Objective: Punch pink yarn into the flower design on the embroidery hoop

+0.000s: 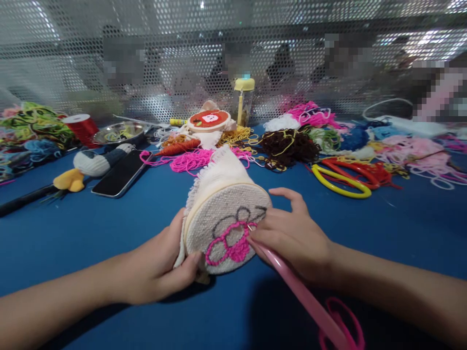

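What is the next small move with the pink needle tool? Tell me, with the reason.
Probably punch the tip in just beside the nearest pink stitches. The right hand holds the pink needle tool with its tip on the cloth at the fill's edge, the dark outline above is unfilled, and the left hand steadies the hoop.

A smooth, deep blue worktop (91, 228) fills the lower view and runs back to a silver perforated metal screen (175, 48), which stands upright along its far edge across the full width. A darker horizontal bar (292, 30) crosses the screen near the top. Through the holes show bright white patches of light (419, 41) and dim figures (280, 65), too blurred to make out. Light on the worktop is even, with soft shadows.
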The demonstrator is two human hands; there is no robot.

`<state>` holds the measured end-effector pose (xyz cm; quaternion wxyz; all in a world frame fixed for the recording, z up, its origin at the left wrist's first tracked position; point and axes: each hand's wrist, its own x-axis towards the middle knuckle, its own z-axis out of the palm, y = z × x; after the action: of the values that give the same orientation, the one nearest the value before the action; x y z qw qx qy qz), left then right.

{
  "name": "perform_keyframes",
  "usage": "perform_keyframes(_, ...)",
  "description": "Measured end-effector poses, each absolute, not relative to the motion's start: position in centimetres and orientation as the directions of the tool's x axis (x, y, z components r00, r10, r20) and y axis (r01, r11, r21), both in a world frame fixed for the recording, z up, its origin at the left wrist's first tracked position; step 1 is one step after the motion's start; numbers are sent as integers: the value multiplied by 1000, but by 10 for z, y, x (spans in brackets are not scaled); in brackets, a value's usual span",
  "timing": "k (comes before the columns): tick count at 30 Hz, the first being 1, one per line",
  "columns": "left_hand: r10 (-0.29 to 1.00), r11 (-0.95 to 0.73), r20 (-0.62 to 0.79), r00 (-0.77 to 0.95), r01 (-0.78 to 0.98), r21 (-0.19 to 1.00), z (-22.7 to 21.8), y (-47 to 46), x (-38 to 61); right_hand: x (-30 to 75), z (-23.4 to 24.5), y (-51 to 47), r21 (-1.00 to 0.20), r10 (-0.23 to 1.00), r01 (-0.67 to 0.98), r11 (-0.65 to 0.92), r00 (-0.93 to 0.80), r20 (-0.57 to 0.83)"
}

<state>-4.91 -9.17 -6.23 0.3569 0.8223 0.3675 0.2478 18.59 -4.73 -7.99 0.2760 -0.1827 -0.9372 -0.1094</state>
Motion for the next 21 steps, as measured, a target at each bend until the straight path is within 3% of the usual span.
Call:
perform_keyframes(2, 786, -479, 163, 597, 419, 771, -62, -91, -49, 187, -79, -47, 116, 260, 388, 914, -782, 566)
perform_keyframes(5, 774, -555, 214, 596, 476, 683, -59, -89, -51, 184, -77, -45, 117, 226, 363, 924, -768, 599)
perform_keyframes(10, 726, -572, 146, 672, 471, 672, -55, -87, -53, 178, -72, -38, 130, 121, 248, 960, -786, 606)
perform_keyframes(14, 745, -604, 229, 626, 489, 629, -56, -89, -49, 180, -71, -34, 152, 84, 205, 967, -820, 566)
perform_keyframes(16, 825, -515, 225, 518, 526, 677, -59, -87, -46, 182, -74, -33, 111, 114, 212, 971, -818, 564)
perform_keyframes(21, 980, -188, 126, 155, 494, 849, -76, -68, -44, 182, -88, -25, -142, 307, 284, 948, -704, 641)
